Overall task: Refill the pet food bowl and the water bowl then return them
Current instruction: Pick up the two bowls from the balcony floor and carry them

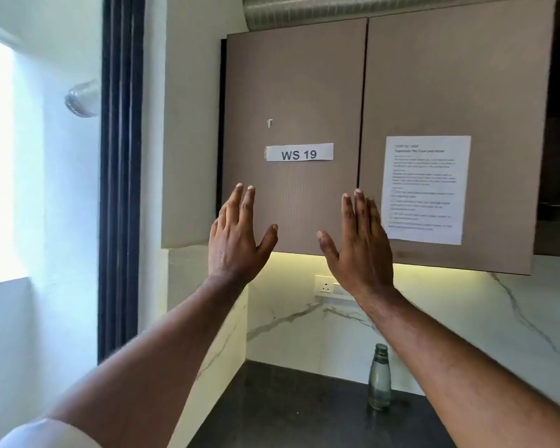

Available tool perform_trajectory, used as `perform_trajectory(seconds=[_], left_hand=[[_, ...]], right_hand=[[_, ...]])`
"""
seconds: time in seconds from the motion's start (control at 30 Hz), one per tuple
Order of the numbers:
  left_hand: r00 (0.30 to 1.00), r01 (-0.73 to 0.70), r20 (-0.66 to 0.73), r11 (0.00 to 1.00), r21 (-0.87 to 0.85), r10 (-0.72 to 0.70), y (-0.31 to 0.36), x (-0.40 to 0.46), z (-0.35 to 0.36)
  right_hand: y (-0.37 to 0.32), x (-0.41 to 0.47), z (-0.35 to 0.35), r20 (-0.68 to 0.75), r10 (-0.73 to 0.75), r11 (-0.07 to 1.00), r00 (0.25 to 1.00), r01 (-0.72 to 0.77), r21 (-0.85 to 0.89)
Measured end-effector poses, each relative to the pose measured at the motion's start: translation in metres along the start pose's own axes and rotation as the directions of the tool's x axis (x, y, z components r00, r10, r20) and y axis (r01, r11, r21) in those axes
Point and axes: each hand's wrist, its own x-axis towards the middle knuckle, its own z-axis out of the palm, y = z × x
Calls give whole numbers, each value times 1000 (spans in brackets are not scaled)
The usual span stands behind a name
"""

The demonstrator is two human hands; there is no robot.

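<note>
Both hands are raised flat and spread, empty, before the wall cabinet (304,108): the left hand (236,237) below its "WS 19" label (299,152), the right hand (359,244) beside the printed sheet (425,189). Neither bowl is in view (so their weight and grip cannot be judged). A glass bottle (380,379) stands on the table (288,415) beneath the cabinet.
</note>
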Motion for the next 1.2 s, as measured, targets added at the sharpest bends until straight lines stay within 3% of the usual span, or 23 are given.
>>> perform_trajectory(seconds=[0.37,0.57,0.87,1.2], left_hand=[[993,111,-48,991,74,-108,-43,-46,-48],[964,259,-111,951,169,-243,-87,-92,-88],[880,474,-194,830,293,-434,-175,-180,-153],[766,636,-214,665,390,-606,-278,-271,-205]], right_hand=[[-91,-28,32,73,-95,953,993,70,294],[-160,-60,45,116,-173,892,978,105,440],[-265,-129,90,213,-352,788,911,166,592],[-393,-205,146,285,-546,662,787,197,723]])
